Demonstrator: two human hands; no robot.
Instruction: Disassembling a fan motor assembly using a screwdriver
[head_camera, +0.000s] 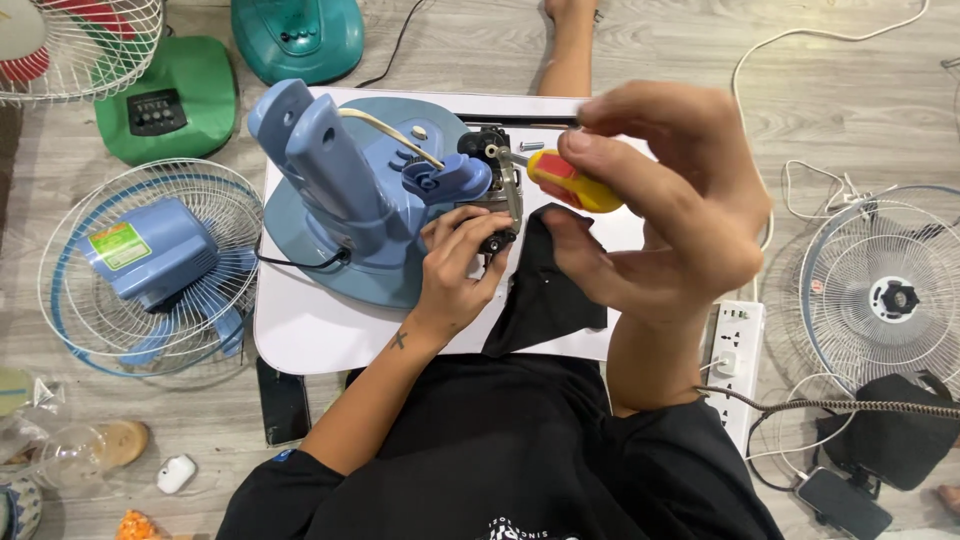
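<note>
Gripping a yellow-and-red screwdriver (575, 182), the right hand (665, 205) points its tip at a small black motor part (492, 170) beside the blue fan base (345, 200) on the white bench (300, 325). The left hand (458, 262) closes its grip on that part from below, near a black cloth (545, 290).
</note>
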